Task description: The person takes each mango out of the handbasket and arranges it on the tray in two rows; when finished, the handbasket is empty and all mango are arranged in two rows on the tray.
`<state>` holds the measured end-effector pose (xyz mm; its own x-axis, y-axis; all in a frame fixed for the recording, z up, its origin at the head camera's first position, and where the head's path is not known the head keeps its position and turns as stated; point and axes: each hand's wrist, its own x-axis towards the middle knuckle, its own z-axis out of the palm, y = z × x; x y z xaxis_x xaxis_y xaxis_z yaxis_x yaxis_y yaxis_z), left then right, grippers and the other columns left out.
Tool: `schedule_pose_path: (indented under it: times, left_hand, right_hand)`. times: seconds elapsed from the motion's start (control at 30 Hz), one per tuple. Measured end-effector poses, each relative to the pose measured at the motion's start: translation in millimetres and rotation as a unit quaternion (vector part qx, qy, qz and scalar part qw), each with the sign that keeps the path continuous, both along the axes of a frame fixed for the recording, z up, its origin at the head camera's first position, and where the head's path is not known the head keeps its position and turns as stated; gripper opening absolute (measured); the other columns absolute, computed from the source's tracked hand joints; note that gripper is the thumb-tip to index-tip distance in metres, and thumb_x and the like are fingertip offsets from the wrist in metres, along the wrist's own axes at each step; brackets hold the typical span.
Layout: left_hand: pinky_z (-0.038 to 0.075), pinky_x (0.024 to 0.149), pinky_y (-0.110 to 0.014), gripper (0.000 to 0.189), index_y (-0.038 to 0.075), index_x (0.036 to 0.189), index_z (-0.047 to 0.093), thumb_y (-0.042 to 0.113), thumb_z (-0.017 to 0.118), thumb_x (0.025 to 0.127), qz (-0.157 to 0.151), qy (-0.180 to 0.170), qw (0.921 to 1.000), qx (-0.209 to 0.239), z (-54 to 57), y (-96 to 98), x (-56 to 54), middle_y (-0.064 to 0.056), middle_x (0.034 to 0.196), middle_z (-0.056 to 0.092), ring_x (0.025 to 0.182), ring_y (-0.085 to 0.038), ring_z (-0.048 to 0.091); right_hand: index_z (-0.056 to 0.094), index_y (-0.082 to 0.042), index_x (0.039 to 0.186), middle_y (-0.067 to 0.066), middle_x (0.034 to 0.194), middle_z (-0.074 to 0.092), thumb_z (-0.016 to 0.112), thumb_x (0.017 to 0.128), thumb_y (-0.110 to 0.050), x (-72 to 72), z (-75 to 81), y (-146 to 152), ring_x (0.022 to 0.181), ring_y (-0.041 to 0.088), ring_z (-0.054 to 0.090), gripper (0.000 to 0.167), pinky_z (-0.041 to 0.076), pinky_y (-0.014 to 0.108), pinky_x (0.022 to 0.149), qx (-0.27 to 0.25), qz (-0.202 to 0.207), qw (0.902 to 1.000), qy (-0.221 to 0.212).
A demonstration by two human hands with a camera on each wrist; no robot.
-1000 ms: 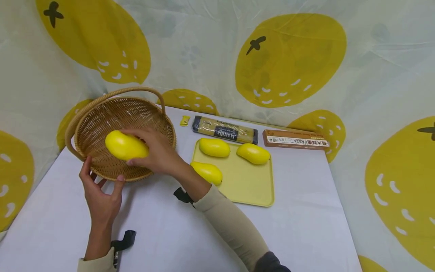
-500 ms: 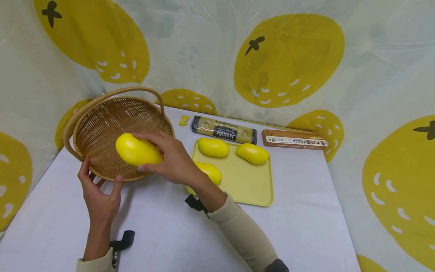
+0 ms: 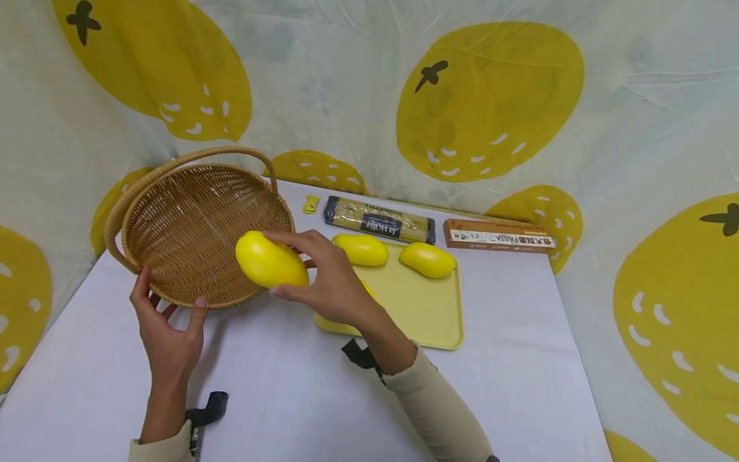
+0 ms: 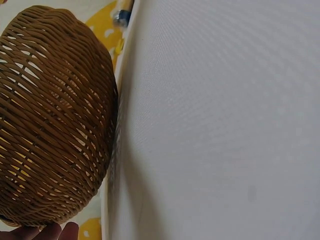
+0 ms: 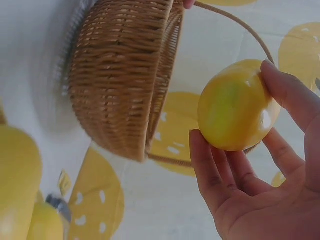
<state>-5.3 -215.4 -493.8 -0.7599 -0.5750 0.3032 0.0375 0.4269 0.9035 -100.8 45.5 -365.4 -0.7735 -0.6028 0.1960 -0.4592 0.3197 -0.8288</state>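
Observation:
A yellow mango [image 3: 268,260] is held up in my right hand [image 3: 335,282], between thumb and fingers, at the right front rim of a wicker basket [image 3: 196,224]. The right wrist view shows the same mango [image 5: 235,107] apart from the basket's side. My left hand [image 3: 170,333] grips the basket's near rim, with the thumb over the edge and the fingers at its outer left side. The basket is tipped toward me and its visible inside holds nothing. In the left wrist view only fingertips [image 4: 55,232] show under the wicker.
On a yellow tray [image 3: 427,321] lie two mangoes [image 3: 360,249] in plain view, and a third mostly hidden behind my right hand. Behind stand a spaghetti pack [image 3: 379,219], a brown pasta box [image 3: 499,235] and a small yellow packet [image 3: 311,204]. A patterned curtain [image 3: 346,83] backs the white table.
My right hand has moved to the right with the mango, from over the basket's inside to its right front rim. The left hand and basket have stayed in place.

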Motion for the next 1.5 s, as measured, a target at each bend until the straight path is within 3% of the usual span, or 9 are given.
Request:
schedule_pose_path:
  times: [0.3,0.6,0.83,1.23,1.5]
  left_hand:
    - [0.04,0.101,-0.017,0.092,0.023,0.167,0.028,0.016,0.076,0.088,0.003,0.01,0.9999,0.008,4.8,4.1,0.6,-0.004,0.17,0.035,0.142,-0.026,0.045]
    - [0.04,0.101,-0.017,0.095,0.025,0.166,0.028,0.015,0.078,0.086,0.001,0.009,0.9999,0.008,0.8,0.8,0.5,0.001,0.17,0.035,0.142,-0.023,0.045]
    - [0.04,0.101,-0.017,0.096,0.026,0.166,0.028,0.015,0.079,0.086,-0.002,0.007,0.9999,0.008,2.0,0.3,0.8,0.002,0.17,0.035,0.142,-0.023,0.045]
    - [0.04,0.102,-0.017,0.094,0.025,0.167,0.028,0.017,0.079,0.087,-0.006,0.009,0.9999,0.011,3.9,-1.7,-0.8,0.0,0.17,0.035,0.141,-0.022,0.045]
    - [0.041,0.101,-0.018,0.09,0.025,0.166,0.029,0.021,0.078,0.09,-0.006,0.003,0.9999,0.014,10.7,-6.8,-5.9,0.001,0.17,0.036,0.142,-0.021,0.045]
  right_hand:
    - [0.058,-0.038,0.152,-0.008,0.138,0.064,0.092,0.084,-0.023,5.9,-1.9,30.4,0.125,0.01,0.058,0.077,0.059,0.038,0.095,-0.003,-0.025,0.9995,-0.019]
    - [0.057,-0.044,0.151,-0.012,0.14,0.063,0.091,0.086,-0.026,9.2,-7.1,63.1,0.127,0.011,0.057,0.075,0.058,0.045,0.098,0.013,-0.064,0.9974,-0.03]
    - [0.058,-0.041,0.151,-0.011,0.143,0.062,0.091,0.085,-0.026,8.8,-14.7,87.6,0.128,0.017,0.059,0.075,0.057,0.049,0.099,0.009,-0.084,0.9952,-0.05]
    - [0.058,-0.04,0.151,-0.006,0.141,0.063,0.09,0.085,-0.028,7.7,-32.7,130.0,0.126,0.021,0.059,0.074,0.058,0.05,0.1,0.049,-0.135,0.9879,-0.06]
    - [0.057,-0.037,0.152,-0.003,0.149,0.059,0.09,0.086,-0.021,4.7,-45.3,165.9,0.127,0.027,0.059,0.076,0.055,0.053,0.102,0.049,-0.163,0.9807,-0.096]
